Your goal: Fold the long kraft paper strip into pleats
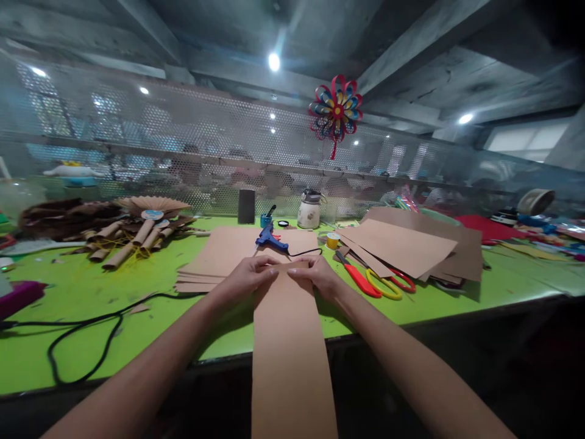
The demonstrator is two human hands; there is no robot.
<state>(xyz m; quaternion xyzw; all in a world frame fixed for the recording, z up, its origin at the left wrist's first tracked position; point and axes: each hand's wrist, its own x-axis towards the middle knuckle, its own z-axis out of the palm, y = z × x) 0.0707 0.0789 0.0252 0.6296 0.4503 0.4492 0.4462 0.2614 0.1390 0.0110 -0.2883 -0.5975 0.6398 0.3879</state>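
A long strip of brown kraft paper (292, 341) runs from the green table toward me and hangs over its front edge. At the strip's far end, my left hand (249, 275) pinches the left corner between thumb and fingers. My right hand (319, 275) grips the right corner the same way, and the end looks folded over between them. Just beyond my hands, a blue glue gun (272, 238) rests on a stack of brown paper sheets (214, 253). Red-handled scissors (363, 280) lie to the right of my right hand.
Rolled paper tubes (123, 244) and a pleated paper fan (150, 207) lie at left, near a black cable (109, 317). More brown sheets (402, 244) are piled at right beside yellow-handled scissors (384, 285). A white bottle (309, 210) stands behind. A paper flower (337, 111) hangs above.
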